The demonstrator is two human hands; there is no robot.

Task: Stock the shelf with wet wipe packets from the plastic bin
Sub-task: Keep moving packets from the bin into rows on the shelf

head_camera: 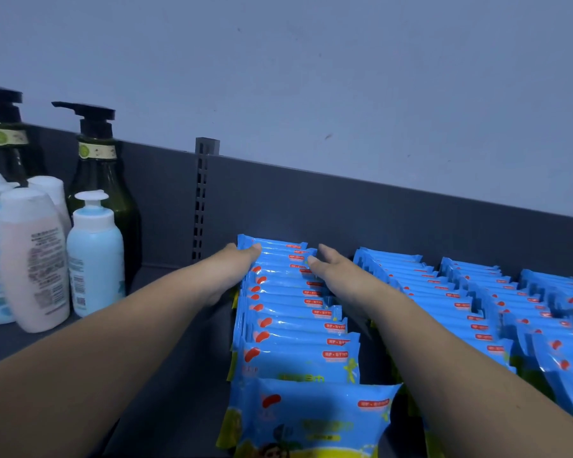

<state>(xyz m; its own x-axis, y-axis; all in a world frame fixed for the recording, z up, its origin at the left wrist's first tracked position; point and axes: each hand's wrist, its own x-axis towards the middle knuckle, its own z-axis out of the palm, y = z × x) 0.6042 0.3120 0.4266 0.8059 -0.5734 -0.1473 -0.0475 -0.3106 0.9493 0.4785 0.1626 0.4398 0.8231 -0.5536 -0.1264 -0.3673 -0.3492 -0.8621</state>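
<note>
The left hand [237, 261] reaches to the far end of the leftmost row of blue plastic wet wipe packets [291, 325]. Its fingers are fairly straight and held together against the row's left edge, with the fingertips touching the farthest packets. The right hand [331, 269] mirrors it on the row's right side, fingers straight and close together along the packets' right ends. Neither hand pinches or lifts a packet. They appear to be squaring the row between them.

The packets stand on edge, one behind another, on the dark grey metal shelf [179, 358]. The row runs from the near edge back to the grey back panel [311, 200], and the nearest packet leans forward with its printed face showing. To the right stand three more rows of the same blue packets [444, 302], packed close; the rightmost is partly cut off by the frame edge.

On the left of the shelf, well apart from the hands, are two dark green pump bottles [103, 180], a pale blue pump bottle [95, 246] and a pink squeeze bottle [33, 256].

The task looks far along, with four rows filled from front to back. The plastic bin is out of view, so how many packets remain cannot be told. What seems left is tidying this row. The bare strip of shelf between the row and the bottles might take another one.
</note>
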